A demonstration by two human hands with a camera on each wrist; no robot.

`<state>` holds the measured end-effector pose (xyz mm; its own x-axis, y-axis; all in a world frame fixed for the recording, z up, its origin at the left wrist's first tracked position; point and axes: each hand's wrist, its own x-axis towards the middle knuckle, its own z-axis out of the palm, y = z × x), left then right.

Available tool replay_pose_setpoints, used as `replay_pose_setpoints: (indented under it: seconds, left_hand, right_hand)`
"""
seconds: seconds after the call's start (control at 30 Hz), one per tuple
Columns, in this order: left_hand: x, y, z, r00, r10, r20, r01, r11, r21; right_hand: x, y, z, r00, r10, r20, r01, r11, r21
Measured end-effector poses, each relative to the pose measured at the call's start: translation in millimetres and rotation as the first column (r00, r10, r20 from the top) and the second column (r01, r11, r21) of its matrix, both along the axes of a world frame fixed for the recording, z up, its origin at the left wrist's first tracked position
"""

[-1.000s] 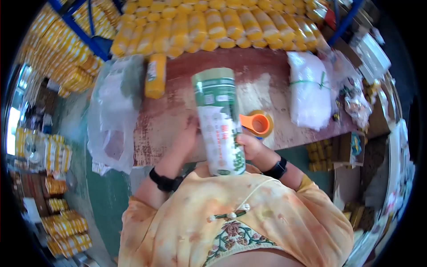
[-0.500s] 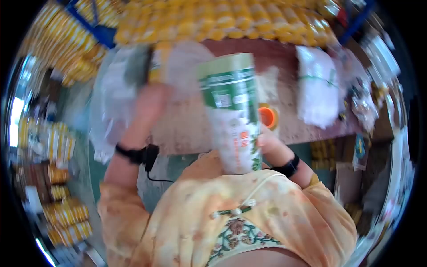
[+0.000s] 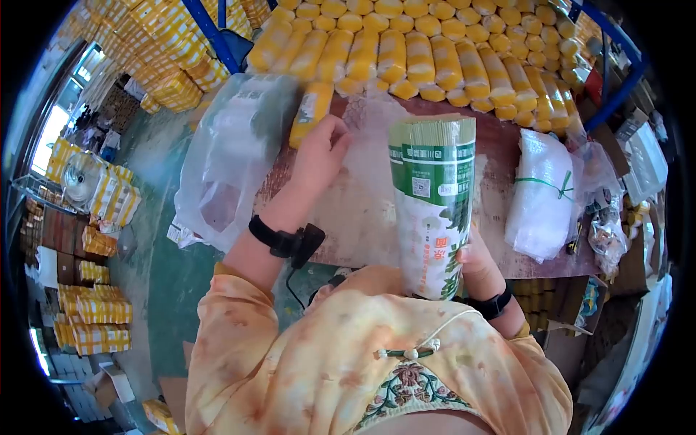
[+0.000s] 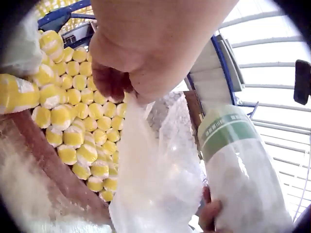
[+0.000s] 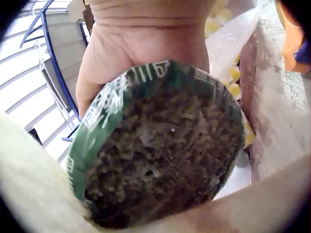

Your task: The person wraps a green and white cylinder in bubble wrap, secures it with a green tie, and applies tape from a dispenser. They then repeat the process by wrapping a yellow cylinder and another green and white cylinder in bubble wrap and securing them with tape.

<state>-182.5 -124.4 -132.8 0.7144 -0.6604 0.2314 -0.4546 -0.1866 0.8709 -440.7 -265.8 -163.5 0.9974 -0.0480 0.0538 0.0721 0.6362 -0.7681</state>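
A cylindrical noodle pack [image 3: 431, 210] in green and white printed wrap stands upright close to the chest. My right hand [image 3: 478, 261] grips its side low down. The strand ends show pale at its top, and its dark, grainy-looking lower end [image 5: 165, 150] fills the right wrist view. Over the table, my left hand [image 3: 319, 156] pinches the edge of a thin clear plastic bag [image 4: 153, 170], which hangs from the fingertips in the left wrist view. The bag is beside the pack, and most of the right hand's fingers are hidden behind the wrap.
Stacked yellow-and-white rolls [image 3: 406, 58] line the table's [image 3: 341, 232] back. A single yellow roll [image 3: 312, 109] lies at left, beside a large plastic sack [image 3: 239, 159]. At right is a tied bundle of clear bags [image 3: 544, 192]. An orange tape dispenser [image 5: 294, 43] sits on the table.
My left hand left the pack's side, moved out to the left, and now holds up the clear bag. The pack stays in my right hand; the head view has shifted.
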Motion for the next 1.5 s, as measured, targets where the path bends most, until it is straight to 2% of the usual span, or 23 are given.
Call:
replay_pose_setpoints:
  seconds: [0.07,0.13,0.23,0.33,0.37,0.47,0.53,0.57,0.63,0.7,0.73,0.8,0.87,0.97,1.07,1.17,1.27,1.3,1.33,1.37,1.4,1.43,1.5]
  left_hand:
    - [-11,-6,3,0.964,-0.100,-0.248,0.092,0.995,-0.046]
    - [-30,-10,6,0.853,-0.259,-0.453,0.228,0.966,-0.122]
    - [-68,-24,-16,0.637,-0.402,-0.658,0.113,0.893,-0.436]
    - [-84,-21,-22,0.543,-0.416,-0.730,0.075,0.889,-0.451]
    - [-79,-17,-32,0.668,-0.358,-0.652,0.161,0.926,-0.342]
    - [-68,-1,-41,0.881,-0.126,-0.456,0.094,0.991,-0.092]
    - [-20,23,-97,0.977,-0.034,-0.211,0.029,0.999,-0.026]
    - [-2,25,-124,0.993,0.004,-0.118,-0.012,0.998,-0.064]
    - [29,25,-168,0.995,0.098,0.032,-0.090,0.975,-0.205]
    - [39,26,-164,0.992,0.101,-0.080,-0.124,0.918,-0.376]
    - [35,29,-138,0.970,0.036,-0.239,-0.141,0.887,-0.440]
    - [24,29,-97,0.957,0.031,-0.288,-0.156,0.893,-0.423]
    - [15,25,-60,0.987,0.150,-0.061,-0.161,0.953,-0.258]
    - [9,21,-29,0.927,0.200,0.317,-0.213,0.977,0.006]
    - [22,20,-25,0.841,-0.061,0.538,-0.132,0.940,0.313]
    - [50,-9,-54,0.692,-0.228,0.685,-0.114,0.903,0.415]
    - [56,-47,-92,0.747,-0.288,0.599,0.141,0.949,0.281]
    - [47,-56,-78,0.752,-0.461,0.471,0.387,0.887,0.250]
    - [48,-61,-92,0.790,-0.560,0.250,0.518,0.828,0.214]
    - [48,-65,-105,0.785,-0.620,0.017,0.611,0.777,0.151]
    - [38,-52,-78,0.755,-0.626,-0.197,0.645,0.762,0.052]
    - [38,-51,-80,0.720,-0.606,-0.338,0.646,0.763,0.007]
    - [39,-47,-86,0.619,-0.510,-0.598,0.599,0.798,-0.060]
  right_hand:
    - [3,-4,-2,1.000,-0.012,-0.011,0.012,1.000,-0.014]
    - [5,-9,-2,0.999,-0.020,-0.048,0.018,0.999,-0.047]
    - [14,0,-6,0.998,-0.038,-0.057,0.040,0.999,0.036]
    - [19,6,-11,0.998,-0.017,-0.063,0.021,0.999,0.050]
    - [20,7,-10,0.998,-0.019,-0.063,0.021,0.999,0.032]
    - [22,12,-16,0.997,0.001,-0.075,0.000,1.000,0.017]
    - [21,17,-24,0.998,0.017,-0.068,-0.014,0.999,0.044]
    - [21,21,-23,0.998,0.019,-0.058,-0.016,0.998,0.058]
    - [20,27,-26,0.997,0.045,-0.065,-0.040,0.996,0.074]
    - [25,29,-26,0.994,0.083,-0.070,-0.078,0.994,0.073]
    - [28,30,-25,0.991,0.104,-0.080,-0.099,0.993,0.063]
    - [33,31,-22,0.986,0.134,-0.101,-0.130,0.991,0.042]
    - [33,35,-22,0.987,0.085,-0.135,-0.070,0.991,0.111]
    - [26,35,-41,0.978,0.034,-0.207,0.030,0.954,0.300]
    - [15,33,-46,0.961,-0.050,-0.272,0.156,0.910,0.384]
    - [11,45,-38,0.974,-0.067,-0.217,0.151,0.903,0.403]
    - [11,62,-27,0.987,-0.059,-0.148,0.112,0.919,0.379]
    - [9,70,-15,0.974,-0.061,-0.219,0.133,0.934,0.330]
    - [10,79,-3,0.954,-0.055,-0.295,0.144,0.946,0.290]
    - [13,85,-7,0.961,-0.033,-0.274,0.113,0.953,0.282]
    - [20,89,-12,0.969,0.005,-0.247,0.063,0.961,0.268]
    - [25,91,-19,0.974,-0.001,-0.225,0.047,0.978,0.202]
    - [27,101,-24,0.973,-0.008,-0.232,0.063,0.971,0.232]
